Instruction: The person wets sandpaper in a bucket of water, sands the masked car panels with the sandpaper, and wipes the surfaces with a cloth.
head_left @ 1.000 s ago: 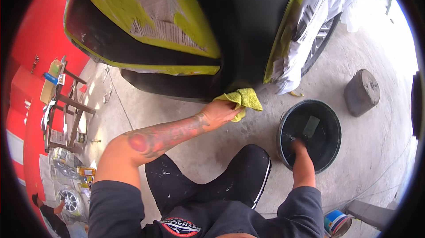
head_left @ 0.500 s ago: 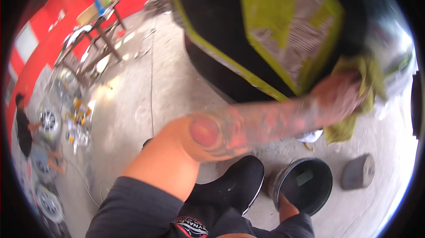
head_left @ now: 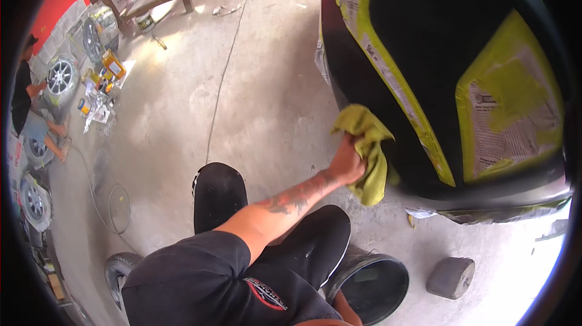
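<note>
The left hand [head_left: 348,165] clutches a yellow-green cloth [head_left: 376,168], a dark bumper [head_left: 359,73] to its right, a bucket [head_left: 393,285] below it, the hidden right hand's grip impossible to tell.

A wide head-worn fisheye camera looks steeply down and forward from close above the wearer's knees [head_left: 220,199], taking in the floor [head_left: 176,126] ahead, the car [head_left: 418,41] at upper right and, near the lower edge, the bucket [head_left: 398,292]

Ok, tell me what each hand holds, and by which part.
Left hand: the yellow-green cloth, bunched near its middle. Right hand: hidden at the black bucket; cannot tell.
</note>
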The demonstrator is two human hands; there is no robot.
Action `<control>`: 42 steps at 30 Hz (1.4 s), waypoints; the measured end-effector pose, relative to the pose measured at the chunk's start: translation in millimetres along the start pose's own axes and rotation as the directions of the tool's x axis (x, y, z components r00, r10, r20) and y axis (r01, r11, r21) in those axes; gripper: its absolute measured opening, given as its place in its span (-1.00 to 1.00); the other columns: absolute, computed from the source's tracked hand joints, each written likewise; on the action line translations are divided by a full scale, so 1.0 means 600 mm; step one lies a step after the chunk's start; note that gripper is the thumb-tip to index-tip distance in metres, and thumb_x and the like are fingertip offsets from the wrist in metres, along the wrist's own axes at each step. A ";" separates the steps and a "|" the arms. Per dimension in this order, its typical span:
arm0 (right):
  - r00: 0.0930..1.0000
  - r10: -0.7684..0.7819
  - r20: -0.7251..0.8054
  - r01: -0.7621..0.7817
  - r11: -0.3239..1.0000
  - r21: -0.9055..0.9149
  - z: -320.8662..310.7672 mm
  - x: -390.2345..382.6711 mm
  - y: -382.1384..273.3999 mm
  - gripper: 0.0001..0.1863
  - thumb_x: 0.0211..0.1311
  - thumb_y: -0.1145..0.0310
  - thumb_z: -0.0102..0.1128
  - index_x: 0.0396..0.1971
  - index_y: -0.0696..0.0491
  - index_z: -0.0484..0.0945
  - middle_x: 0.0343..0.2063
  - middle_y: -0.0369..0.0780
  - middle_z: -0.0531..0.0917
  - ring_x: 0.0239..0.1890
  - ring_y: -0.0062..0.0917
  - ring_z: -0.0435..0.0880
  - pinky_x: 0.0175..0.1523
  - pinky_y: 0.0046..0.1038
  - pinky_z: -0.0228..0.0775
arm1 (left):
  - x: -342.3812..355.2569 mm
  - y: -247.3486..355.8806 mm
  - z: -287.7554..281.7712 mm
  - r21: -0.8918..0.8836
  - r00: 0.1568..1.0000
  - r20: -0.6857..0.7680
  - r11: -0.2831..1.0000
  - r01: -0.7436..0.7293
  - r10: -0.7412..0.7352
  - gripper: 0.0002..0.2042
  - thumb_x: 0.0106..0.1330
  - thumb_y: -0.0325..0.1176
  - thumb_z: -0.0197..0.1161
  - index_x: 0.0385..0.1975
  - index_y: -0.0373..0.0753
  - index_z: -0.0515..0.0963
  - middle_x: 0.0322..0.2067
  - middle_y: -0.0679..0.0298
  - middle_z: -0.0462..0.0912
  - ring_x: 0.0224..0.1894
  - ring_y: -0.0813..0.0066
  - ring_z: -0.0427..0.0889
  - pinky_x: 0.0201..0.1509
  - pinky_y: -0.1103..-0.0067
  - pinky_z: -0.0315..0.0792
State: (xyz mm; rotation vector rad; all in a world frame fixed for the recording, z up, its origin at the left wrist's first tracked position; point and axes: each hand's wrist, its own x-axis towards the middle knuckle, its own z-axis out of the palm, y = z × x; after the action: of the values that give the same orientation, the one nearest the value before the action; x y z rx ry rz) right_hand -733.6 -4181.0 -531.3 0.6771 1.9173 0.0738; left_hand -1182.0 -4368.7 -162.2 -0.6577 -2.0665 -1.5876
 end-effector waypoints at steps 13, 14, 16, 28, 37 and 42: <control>0.989 0.125 0.084 -0.107 0.976 -0.190 0.053 -0.110 0.029 -0.52 0.07 -0.05 0.35 -0.04 -0.12 0.68 -0.03 -0.28 0.69 0.00 -0.49 0.68 0.06 -0.32 0.50 | -0.046 -0.157 0.181 -0.890 0.435 0.455 -0.379 0.253 -0.777 -0.70 0.42 -0.14 0.17 0.04 -0.10 0.41 -0.02 0.30 0.57 0.05 0.42 0.55 0.09 0.37 0.51; 0.989 0.122 0.080 -0.101 0.967 -0.232 0.040 -0.122 0.037 -0.52 0.06 -0.05 0.36 -0.04 -0.12 0.68 -0.03 -0.28 0.69 0.00 -0.50 0.68 0.06 -0.32 0.50 | -0.048 -0.129 0.172 -0.858 0.457 0.507 -0.477 0.191 -0.730 -0.71 0.41 -0.15 0.17 0.02 -0.10 0.43 -0.04 0.30 0.58 0.02 0.41 0.58 0.06 0.34 0.53; 0.983 0.137 0.123 -0.079 0.919 -0.386 0.027 -0.171 0.104 -0.51 0.05 -0.07 0.37 -0.05 -0.13 0.68 -0.03 -0.29 0.69 0.00 -0.50 0.68 0.05 -0.32 0.50 | -0.092 -0.103 0.111 -0.810 0.480 0.571 -0.553 0.197 -0.666 -0.76 0.44 -0.21 0.14 0.00 -0.13 0.45 -0.03 0.29 0.58 0.01 0.38 0.59 0.13 0.36 0.51; 0.846 0.451 0.286 -0.336 0.034 0.941 -0.549 -0.669 0.017 -0.80 0.24 0.29 0.07 -0.17 -0.04 0.52 -0.47 -0.17 0.55 -0.59 -0.39 0.53 -0.55 -0.26 0.37 | 0.094 -0.161 -0.838 0.406 0.356 -0.058 0.303 0.862 -0.933 -0.64 0.30 -0.09 0.17 -0.25 -0.32 0.62 -0.36 0.02 0.71 -0.31 0.13 0.70 -0.28 0.26 0.51; 0.975 -0.206 -0.086 0.123 0.172 0.977 -1.105 -0.660 -0.502 -0.69 0.31 0.26 0.16 0.02 -0.08 0.44 -0.27 -0.22 0.59 -0.38 -0.39 0.63 -0.42 -0.30 0.47 | 0.461 -0.013 -1.297 -0.282 0.280 -0.518 0.470 0.836 -0.809 -0.52 0.38 -0.16 0.19 0.23 -0.22 0.36 0.15 0.29 0.48 0.09 0.40 0.51 0.05 0.48 0.46; 0.804 -0.444 -0.395 0.363 -0.160 0.918 -1.565 -0.746 -0.857 -0.75 0.35 0.33 0.15 -0.02 -0.06 0.40 -0.26 -0.26 0.59 -0.38 -0.46 0.61 -0.43 -0.38 0.42 | 0.517 -0.118 -1.351 0.356 0.356 -0.371 0.222 0.908 -0.858 -0.57 0.26 -0.15 0.27 0.02 -0.32 0.54 -0.10 0.05 0.68 -0.06 0.24 0.67 -0.07 0.41 0.51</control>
State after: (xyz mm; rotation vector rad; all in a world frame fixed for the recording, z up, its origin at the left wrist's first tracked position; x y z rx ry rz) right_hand -1629.3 -4596.9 78.0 0.8481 1.7360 -2.0076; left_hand -1418.4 -5140.2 165.3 1.0528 -2.7943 -1.2710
